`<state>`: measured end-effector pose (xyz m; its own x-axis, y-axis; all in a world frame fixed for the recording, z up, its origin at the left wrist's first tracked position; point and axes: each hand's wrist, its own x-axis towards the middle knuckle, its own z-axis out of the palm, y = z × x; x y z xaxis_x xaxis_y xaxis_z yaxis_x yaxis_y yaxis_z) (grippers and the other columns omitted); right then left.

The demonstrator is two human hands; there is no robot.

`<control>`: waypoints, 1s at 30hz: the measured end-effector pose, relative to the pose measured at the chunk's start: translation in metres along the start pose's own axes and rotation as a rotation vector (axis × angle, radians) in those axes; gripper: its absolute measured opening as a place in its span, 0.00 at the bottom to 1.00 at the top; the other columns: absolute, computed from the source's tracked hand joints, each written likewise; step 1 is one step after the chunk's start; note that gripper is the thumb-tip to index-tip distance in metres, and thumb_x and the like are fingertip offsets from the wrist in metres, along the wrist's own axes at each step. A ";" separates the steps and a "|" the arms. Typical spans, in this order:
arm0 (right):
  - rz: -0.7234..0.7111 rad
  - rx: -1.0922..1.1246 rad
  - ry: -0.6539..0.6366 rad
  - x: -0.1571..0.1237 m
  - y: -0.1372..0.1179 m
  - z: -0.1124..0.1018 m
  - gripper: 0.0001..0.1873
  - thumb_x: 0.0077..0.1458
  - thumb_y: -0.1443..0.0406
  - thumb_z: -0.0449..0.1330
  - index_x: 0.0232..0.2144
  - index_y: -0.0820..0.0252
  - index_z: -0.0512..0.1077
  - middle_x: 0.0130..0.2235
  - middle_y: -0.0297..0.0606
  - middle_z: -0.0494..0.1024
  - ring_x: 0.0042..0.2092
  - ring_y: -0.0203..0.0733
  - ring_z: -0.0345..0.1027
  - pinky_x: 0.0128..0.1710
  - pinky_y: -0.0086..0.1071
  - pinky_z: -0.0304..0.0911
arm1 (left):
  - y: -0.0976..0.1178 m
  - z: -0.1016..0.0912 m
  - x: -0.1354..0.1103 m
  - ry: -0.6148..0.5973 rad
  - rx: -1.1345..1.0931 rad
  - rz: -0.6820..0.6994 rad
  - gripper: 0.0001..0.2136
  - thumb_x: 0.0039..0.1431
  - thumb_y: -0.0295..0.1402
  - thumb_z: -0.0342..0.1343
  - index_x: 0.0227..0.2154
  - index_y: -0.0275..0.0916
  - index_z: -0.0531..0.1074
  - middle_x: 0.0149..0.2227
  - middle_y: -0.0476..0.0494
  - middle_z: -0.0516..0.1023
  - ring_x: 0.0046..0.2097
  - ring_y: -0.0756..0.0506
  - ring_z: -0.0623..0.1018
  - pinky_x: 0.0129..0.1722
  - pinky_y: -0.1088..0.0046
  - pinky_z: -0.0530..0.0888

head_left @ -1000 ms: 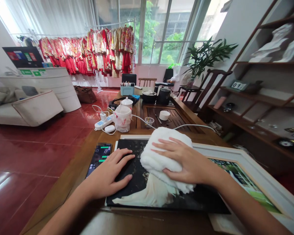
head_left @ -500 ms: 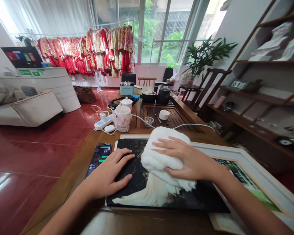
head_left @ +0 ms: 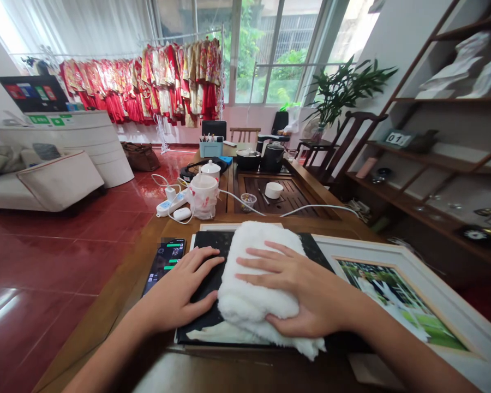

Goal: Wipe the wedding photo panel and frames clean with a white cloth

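A dark photo panel (head_left: pixel 207 243) with a pale dress printed on it lies flat on the wooden table. My left hand (head_left: pixel 184 289) rests on its left side, fingers spread and holding nothing. A folded white fluffy towel (head_left: pixel 259 237) covers much of the panel's middle. My right hand (head_left: pixel 298 289) grips this towel from above and presses it onto the panel, fingers stretched across it and thumb at its near side. Most of the printed picture is hidden beneath the towel.
A phone (head_left: pixel 166 259) with a lit screen lies left of the panel. To the right is a white-framed photo (head_left: pixel 396 295). Beyond stand a plastic-wrapped cup (head_left: pixel 203 196), a power strip (head_left: pixel 167 206), a white cable (head_left: pixel 311 207) and a small white bowl (head_left: pixel 274 190).
My right hand has moved the towel left and toward me across the panel. More of the framed photo on the right now shows. My left hand has stayed in place.
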<state>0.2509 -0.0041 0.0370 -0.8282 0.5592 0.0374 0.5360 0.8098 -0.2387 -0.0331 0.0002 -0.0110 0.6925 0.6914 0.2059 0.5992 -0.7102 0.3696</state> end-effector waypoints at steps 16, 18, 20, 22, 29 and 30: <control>-0.030 -0.031 -0.022 0.003 -0.006 0.001 0.40 0.49 0.59 0.59 0.64 0.45 0.56 0.67 0.31 0.55 0.67 0.50 0.47 0.66 0.56 0.35 | 0.001 0.000 0.002 -0.013 0.002 -0.006 0.25 0.65 0.36 0.51 0.63 0.43 0.56 0.65 0.40 0.57 0.65 0.38 0.59 0.65 0.57 0.59; -0.021 -0.033 -0.020 0.002 -0.005 0.001 0.39 0.49 0.59 0.59 0.64 0.45 0.56 0.67 0.32 0.55 0.67 0.50 0.48 0.66 0.55 0.35 | 0.000 0.000 0.001 -0.013 0.004 -0.007 0.25 0.65 0.36 0.51 0.63 0.43 0.56 0.65 0.40 0.57 0.65 0.38 0.59 0.65 0.57 0.59; 0.010 -0.050 -0.005 0.000 0.001 0.001 0.39 0.50 0.58 0.59 0.64 0.46 0.56 0.67 0.33 0.56 0.66 0.49 0.50 0.66 0.54 0.36 | 0.000 0.000 0.000 -0.013 0.009 -0.010 0.25 0.65 0.36 0.51 0.63 0.43 0.56 0.65 0.41 0.56 0.66 0.39 0.58 0.65 0.57 0.59; 0.054 -0.076 0.019 -0.004 0.009 0.001 0.39 0.51 0.58 0.59 0.65 0.46 0.55 0.67 0.34 0.56 0.66 0.50 0.50 0.66 0.54 0.37 | 0.000 0.001 -0.002 -0.014 0.014 -0.012 0.25 0.65 0.37 0.51 0.63 0.43 0.56 0.65 0.41 0.56 0.66 0.39 0.58 0.65 0.58 0.59; 0.041 -0.099 0.024 -0.004 0.008 0.002 0.40 0.51 0.57 0.59 0.65 0.45 0.53 0.67 0.33 0.55 0.67 0.49 0.49 0.66 0.55 0.38 | 0.002 0.002 -0.001 -0.005 0.016 -0.011 0.24 0.65 0.37 0.51 0.63 0.43 0.56 0.65 0.40 0.57 0.65 0.39 0.59 0.65 0.58 0.59; 0.019 -0.086 0.009 -0.003 0.004 0.001 0.40 0.51 0.58 0.59 0.65 0.45 0.54 0.67 0.32 0.55 0.66 0.49 0.49 0.66 0.54 0.37 | 0.002 0.001 0.000 -0.007 0.016 -0.009 0.25 0.65 0.36 0.51 0.63 0.42 0.56 0.65 0.40 0.57 0.65 0.39 0.59 0.65 0.58 0.59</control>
<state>0.2550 -0.0023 0.0345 -0.8167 0.5755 0.0424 0.5637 0.8113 -0.1549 -0.0315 -0.0010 -0.0115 0.6895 0.6971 0.1966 0.6118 -0.7059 0.3569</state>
